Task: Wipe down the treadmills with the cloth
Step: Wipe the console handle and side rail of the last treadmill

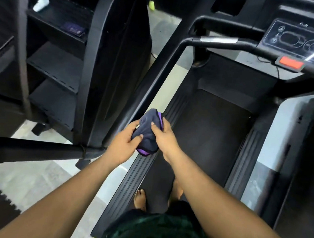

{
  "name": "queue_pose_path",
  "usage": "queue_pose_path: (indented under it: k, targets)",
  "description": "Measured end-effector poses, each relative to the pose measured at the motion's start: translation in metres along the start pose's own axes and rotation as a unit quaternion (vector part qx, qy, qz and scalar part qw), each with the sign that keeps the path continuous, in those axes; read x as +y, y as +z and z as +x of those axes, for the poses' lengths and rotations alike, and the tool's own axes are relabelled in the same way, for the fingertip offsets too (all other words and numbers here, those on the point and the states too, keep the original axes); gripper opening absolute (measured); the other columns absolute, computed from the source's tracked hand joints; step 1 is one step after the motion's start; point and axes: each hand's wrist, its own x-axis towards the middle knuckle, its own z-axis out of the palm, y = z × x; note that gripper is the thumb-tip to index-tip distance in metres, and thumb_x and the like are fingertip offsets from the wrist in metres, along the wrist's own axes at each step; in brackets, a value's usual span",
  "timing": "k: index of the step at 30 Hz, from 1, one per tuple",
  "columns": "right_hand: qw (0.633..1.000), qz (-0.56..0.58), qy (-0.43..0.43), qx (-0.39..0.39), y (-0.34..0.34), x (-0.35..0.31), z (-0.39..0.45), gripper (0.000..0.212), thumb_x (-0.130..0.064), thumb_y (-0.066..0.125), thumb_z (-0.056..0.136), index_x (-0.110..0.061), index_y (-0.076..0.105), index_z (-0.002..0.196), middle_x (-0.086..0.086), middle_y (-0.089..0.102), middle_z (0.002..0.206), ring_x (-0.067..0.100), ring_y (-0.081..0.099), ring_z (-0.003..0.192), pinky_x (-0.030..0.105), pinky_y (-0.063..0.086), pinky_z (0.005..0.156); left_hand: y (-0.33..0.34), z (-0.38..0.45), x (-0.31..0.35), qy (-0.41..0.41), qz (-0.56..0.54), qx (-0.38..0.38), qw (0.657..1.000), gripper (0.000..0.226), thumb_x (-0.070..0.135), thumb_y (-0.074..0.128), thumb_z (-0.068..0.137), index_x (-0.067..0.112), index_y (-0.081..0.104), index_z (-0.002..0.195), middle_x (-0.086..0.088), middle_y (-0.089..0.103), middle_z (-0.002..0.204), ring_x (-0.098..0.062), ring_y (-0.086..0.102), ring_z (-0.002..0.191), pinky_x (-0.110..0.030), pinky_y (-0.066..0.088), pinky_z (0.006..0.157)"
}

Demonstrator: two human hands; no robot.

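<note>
1. Both forearms reached out from the bottom of the view, and the left hand (pixel 123 144) and right hand (pixel 163 138) each gripped the bunched cloth (pixel 148 132), fingers curled round it.
2. That cloth, dark with purple trim, sat just above the treadmill's (pixel 209 123) left side rail (pixel 138 174), beside the sloping handrail (pixel 156 77).
3. Honestly I'd refold it to a flat pad first, then run long strokes up the handrail.
4. Room looked tight on the left: a black rack (pixel 104 57) stood close. The belt ahead lay open.
</note>
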Motion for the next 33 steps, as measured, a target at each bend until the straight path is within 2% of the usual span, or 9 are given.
queue_pose_path:
  k: [3, 6, 9, 14, 17, 22, 26, 29, 33]
  targets:
    - [0.992, -0.093, -0.065, 0.056, 0.045, 0.002, -0.002, 0.067, -0.038, 0.054, 0.103, -0.027, 0.026, 0.162, 0.004, 0.034, 0.163, 0.022, 0.037, 0.147, 0.038, 0.032, 0.122, -0.019, -0.012, -0.009, 0.003, 0.126, 0.059, 0.99, 0.05, 0.024, 0.057, 0.099, 0.03, 0.05, 0.148, 0.0, 0.07, 0.128, -0.023, 0.067, 0.114, -0.037, 0.053, 0.096]
    - [0.997, -0.023, -0.066, 0.022, 0.094, 0.006, -0.015, 0.067, -0.047, 0.042, 0.107, -0.028, 0.013, 0.165, 0.002, 0.015, 0.171, 0.018, 0.02, 0.156, 0.026, 0.018, 0.122, -0.043, -0.023, -0.019, 0.039, 0.208, 0.117, 0.97, 0.034, 0.029, 0.056, 0.097, 0.023, 0.064, 0.13, -0.004, 0.076, 0.1, -0.024, 0.068, 0.086, -0.035, 0.052, 0.081]
    - [0.995, 0.047, -0.091, 0.008, 0.131, 0.026, -0.018, 0.091, -0.074, 0.044, 0.09, -0.042, -0.001, 0.162, -0.004, 0.0, 0.173, 0.013, 0.008, 0.158, 0.038, 0.015, 0.128, -0.067, -0.027, -0.04, 0.08, 0.253, 0.166, 0.95, 0.04, 0.047, 0.046, 0.094, 0.024, 0.069, 0.116, -0.001, 0.072, 0.1, -0.029, 0.062, 0.097, -0.049, 0.049, 0.089]
    - [0.982, 0.115, -0.076, 0.127, 0.143, 0.023, 0.028, 0.088, -0.081, 0.046, 0.084, -0.047, 0.014, 0.159, -0.005, 0.01, 0.172, 0.012, 0.013, 0.157, 0.048, 0.018, 0.128, -0.067, 0.003, -0.054, 0.113, 0.155, 0.108, 0.975, 0.059, 0.047, 0.04, 0.1, 0.014, 0.048, 0.149, -0.005, 0.049, 0.151, -0.017, 0.042, 0.141, -0.031, 0.03, 0.118]
    - [0.967, 0.179, -0.098, 0.156, 0.152, 0.051, 0.03, 0.077, -0.07, 0.043, 0.096, -0.035, 0.023, 0.162, -0.006, 0.02, 0.17, 0.007, 0.018, 0.155, 0.044, 0.017, 0.128, -0.051, 0.034, -0.051, 0.079, 0.119, 0.038, 0.989, 0.071, 0.054, 0.033, 0.097, 0.022, 0.031, 0.16, 0.001, 0.028, 0.168, -0.009, 0.022, 0.154, -0.043, 0.016, 0.128]
    - [0.963, 0.21, -0.134, 0.103, 0.192, 0.1, 0.009, 0.077, -0.069, 0.043, 0.095, -0.037, 0.02, 0.161, -0.01, 0.022, 0.17, 0.007, 0.017, 0.156, 0.045, 0.017, 0.128, -0.047, 0.055, -0.064, 0.089, 0.093, 0.032, 0.991, 0.075, 0.056, 0.028, 0.093, 0.027, 0.025, 0.162, 0.007, 0.015, 0.171, -0.003, 0.008, 0.157, -0.048, 0.006, 0.129]
    - [0.94, 0.308, -0.048, 0.139, 0.15, 0.086, 0.101, 0.103, -0.072, 0.07, 0.074, -0.02, 0.036, 0.157, 0.006, 0.053, 0.149, 0.015, 0.05, 0.137, 0.04, 0.037, 0.118, -0.03, 0.065, -0.06, 0.115, 0.124, 0.024, 0.985, 0.072, 0.048, 0.031, 0.096, 0.026, 0.019, 0.164, 0.008, 0.01, 0.172, -0.002, 0.002, 0.157, -0.045, 0.004, 0.13]
    - [0.949, 0.261, -0.038, 0.173, 0.156, 0.089, 0.085, 0.084, -0.074, 0.057, 0.082, -0.026, 0.044, 0.15, 0.007, 0.055, 0.148, 0.019, 0.052, 0.137, 0.044, 0.038, 0.119, -0.028, 0.063, -0.066, 0.13, 0.167, 0.026, 0.977, 0.077, 0.052, 0.031, 0.095, 0.023, 0.014, 0.165, 0.004, 0.007, 0.173, -0.007, 0.001, 0.158, -0.039, 0.003, 0.129]
    - [0.933, 0.249, -0.193, 0.171, 0.181, 0.108, 0.023, 0.062, -0.053, 0.046, 0.101, -0.026, 0.037, 0.156, 0.002, 0.038, 0.163, 0.014, 0.034, 0.151, 0.047, 0.027, 0.124, -0.03, 0.066, -0.07, 0.15, 0.21, 0.016, 0.966, 0.083, 0.058, 0.028, 0.094, 0.018, 0.011, 0.165, 0.0, 0.004, 0.173, -0.011, 0.001, 0.159, -0.033, 0.004, 0.127]
